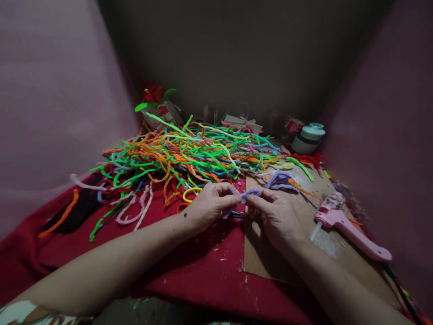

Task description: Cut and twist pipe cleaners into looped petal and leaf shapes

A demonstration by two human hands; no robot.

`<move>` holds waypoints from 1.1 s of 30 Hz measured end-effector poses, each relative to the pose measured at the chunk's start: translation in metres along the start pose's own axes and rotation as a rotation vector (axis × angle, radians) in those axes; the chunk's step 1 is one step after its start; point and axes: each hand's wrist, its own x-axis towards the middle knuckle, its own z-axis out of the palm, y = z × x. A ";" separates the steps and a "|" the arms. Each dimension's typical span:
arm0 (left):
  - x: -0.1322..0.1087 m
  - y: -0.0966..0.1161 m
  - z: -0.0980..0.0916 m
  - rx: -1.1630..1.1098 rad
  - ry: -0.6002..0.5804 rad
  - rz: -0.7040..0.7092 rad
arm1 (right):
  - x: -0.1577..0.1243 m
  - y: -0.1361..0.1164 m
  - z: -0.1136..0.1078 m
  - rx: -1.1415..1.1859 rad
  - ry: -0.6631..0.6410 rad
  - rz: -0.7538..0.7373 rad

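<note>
Between my two hands a purple pipe cleaner [244, 196] is bent into loops. My left hand [210, 203] pinches its left side between thumb and fingers. On the other side, the thumb and fingertips of my right hand [270, 212] close on the same piece, near its middle. A purple pipe-cleaner shape with an orange stem [280, 179] lies just beyond my right hand on a brown board [257, 257]. Part of a dark tool [237, 215] shows beneath the fingers; the rest is hidden.
A large tangle of coloured pipe cleaners [182, 151] covers the back and left of the red cloth [196, 280]. On the board at right rests a pink glue gun [352, 228]. A pale green jar [307, 139] stands at the back right. Walls rise on both sides.
</note>
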 end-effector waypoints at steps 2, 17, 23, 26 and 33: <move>-0.001 0.000 0.001 0.007 0.011 -0.001 | -0.001 0.000 0.001 -0.032 0.010 -0.006; -0.004 0.001 0.002 0.177 0.024 0.038 | -0.001 0.004 0.003 0.146 -0.068 0.063; -0.002 -0.003 0.003 0.254 0.018 0.144 | 0.000 0.006 0.004 0.052 -0.044 0.024; -0.002 -0.008 0.003 0.343 0.051 0.270 | -0.001 0.008 0.004 0.032 -0.022 0.005; -0.004 -0.008 0.004 0.416 0.103 0.288 | -0.002 0.012 0.003 -0.071 -0.033 -0.027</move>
